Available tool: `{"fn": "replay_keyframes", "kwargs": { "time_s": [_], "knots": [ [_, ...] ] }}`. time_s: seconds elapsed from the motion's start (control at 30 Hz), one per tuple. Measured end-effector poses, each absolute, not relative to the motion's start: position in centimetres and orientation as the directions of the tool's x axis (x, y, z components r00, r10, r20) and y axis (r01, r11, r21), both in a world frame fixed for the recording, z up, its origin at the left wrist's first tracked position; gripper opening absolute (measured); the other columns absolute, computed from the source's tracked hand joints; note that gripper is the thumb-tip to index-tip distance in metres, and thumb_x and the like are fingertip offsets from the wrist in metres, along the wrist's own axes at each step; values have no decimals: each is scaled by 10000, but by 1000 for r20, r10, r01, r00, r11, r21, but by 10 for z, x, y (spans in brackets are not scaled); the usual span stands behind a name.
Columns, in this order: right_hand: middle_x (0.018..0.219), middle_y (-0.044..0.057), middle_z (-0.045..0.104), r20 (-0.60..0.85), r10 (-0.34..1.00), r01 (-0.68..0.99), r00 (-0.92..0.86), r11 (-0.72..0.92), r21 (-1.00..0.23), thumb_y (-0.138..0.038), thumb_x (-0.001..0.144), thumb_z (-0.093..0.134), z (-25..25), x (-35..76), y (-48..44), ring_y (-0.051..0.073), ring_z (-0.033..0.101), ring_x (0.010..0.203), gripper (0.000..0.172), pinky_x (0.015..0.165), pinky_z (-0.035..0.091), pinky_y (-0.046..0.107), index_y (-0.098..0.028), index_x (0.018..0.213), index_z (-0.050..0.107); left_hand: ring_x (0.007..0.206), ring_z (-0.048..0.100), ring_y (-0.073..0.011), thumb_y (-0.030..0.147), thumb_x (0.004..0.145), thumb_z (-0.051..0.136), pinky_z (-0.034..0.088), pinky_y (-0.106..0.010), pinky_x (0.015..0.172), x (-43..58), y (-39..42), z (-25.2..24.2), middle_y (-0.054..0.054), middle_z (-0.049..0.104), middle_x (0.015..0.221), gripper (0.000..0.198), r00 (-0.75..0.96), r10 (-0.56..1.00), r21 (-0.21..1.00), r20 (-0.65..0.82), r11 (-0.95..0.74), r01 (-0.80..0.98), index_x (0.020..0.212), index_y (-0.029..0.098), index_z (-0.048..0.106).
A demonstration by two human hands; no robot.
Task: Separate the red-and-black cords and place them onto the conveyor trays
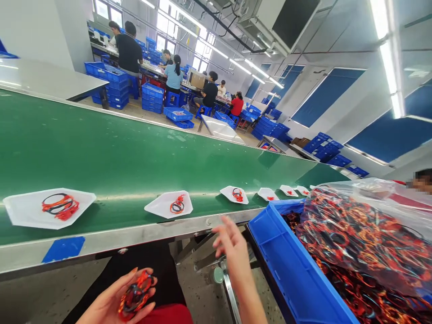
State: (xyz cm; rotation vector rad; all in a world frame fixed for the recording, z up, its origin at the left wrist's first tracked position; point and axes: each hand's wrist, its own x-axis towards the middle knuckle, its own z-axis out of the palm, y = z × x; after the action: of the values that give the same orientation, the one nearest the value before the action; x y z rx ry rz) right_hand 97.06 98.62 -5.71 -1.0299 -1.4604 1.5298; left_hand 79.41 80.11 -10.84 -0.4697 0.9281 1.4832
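Observation:
In the head view my left hand [113, 294] is low at the front, its fingers curled around a bunch of red-and-black cord loops [135, 293]. My right hand [232, 245] is held over the near edge of the conveyor, left of the blue bin [293, 270], with fingers apart and nothing in it. Along the green conveyor belt [118, 157] stand several white angular trays, each with red-and-black contents. The nearest are a left tray [22, 213], a middle tray [155, 208] and a smaller tray [243, 198] beyond my right fingertips.
A clear plastic bag [364, 229] full of the same loops lies on loose ones in the bin at right. Blue tape [64, 249] marks the metal conveyor rail [145, 234]. Several people sit at far tables among stacked blue crates [116, 85]. Part of another person shows at the right edge.

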Motion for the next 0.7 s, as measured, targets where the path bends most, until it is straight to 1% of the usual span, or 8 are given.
{"fn": "replay_keyframes", "kwargs": {
  "time_s": [0.07,0.1,0.17,0.27,0.43,0.57,0.63,0.7],
  "knots": [
    [833,25,634,-110,813,156,-571,-23,-987,-307,845,550,-70,961,944,92,536,547,292,411,388,164,-197,1112,599,920,660,-333,192,750,677,495,-583,884,796,802,-106,-145,702,1082,408,-140,634,259,-761,99,-961,1136,103,575],
    [827,16,629,-121,762,215,-636,25,-976,-256,824,566,-75,955,925,85,527,540,246,430,384,167,-208,1055,634,931,656,-335,195,756,673,490,-587,887,796,802,-106,-144,697,1096,412,-152,636,277,-757,102,-955,1144,103,568],
    [845,-5,613,-103,699,282,-707,145,-948,-156,736,621,-85,943,897,66,495,515,281,460,379,174,-234,1002,663,977,639,-345,213,778,651,516,-546,850,798,802,-104,-159,693,1098,400,-156,655,308,-739,123,-943,1149,90,565],
    [845,-31,582,-58,707,322,-705,246,-914,-86,633,657,-93,929,879,53,438,473,382,486,386,188,-242,982,651,1099,577,-349,278,816,607,540,-459,804,798,799,-103,-187,686,1099,445,-95,699,290,-709,167,-942,1204,72,536],
    [808,-32,606,-45,756,337,-653,237,-911,-92,670,619,-93,926,876,92,488,529,318,542,419,199,-227,957,606,1188,508,-338,276,818,601,477,-499,916,799,796,-108,-148,673,1147,466,-92,752,290,-653,135,-947,1253,135,515],
    [823,-23,606,-13,751,319,-661,265,-910,-88,686,589,-100,926,872,97,501,543,269,573,428,209,-221,919,607,1046,605,-275,242,800,626,536,-402,784,800,798,-115,-114,698,1096,400,-188,711,388,-677,128,-913,1188,164,565],
    [856,-18,596,-4,741,302,-672,269,-914,-73,675,580,-104,924,871,92,501,548,303,580,426,211,-220,938,614,951,638,-237,224,789,641,540,-353,725,801,800,-117,-101,721,1026,363,-213,681,397,-700,124,-909,1143,159,590],
    [862,-18,580,-12,729,285,-684,251,-925,-60,657,579,-108,922,870,83,487,539,369,561,418,206,-226,983,625,928,648,-227,213,789,643,536,-329,707,801,801,-116,-112,732,976,323,-211,658,385,-723,131,-914,1100,139,608]
  ]
}}
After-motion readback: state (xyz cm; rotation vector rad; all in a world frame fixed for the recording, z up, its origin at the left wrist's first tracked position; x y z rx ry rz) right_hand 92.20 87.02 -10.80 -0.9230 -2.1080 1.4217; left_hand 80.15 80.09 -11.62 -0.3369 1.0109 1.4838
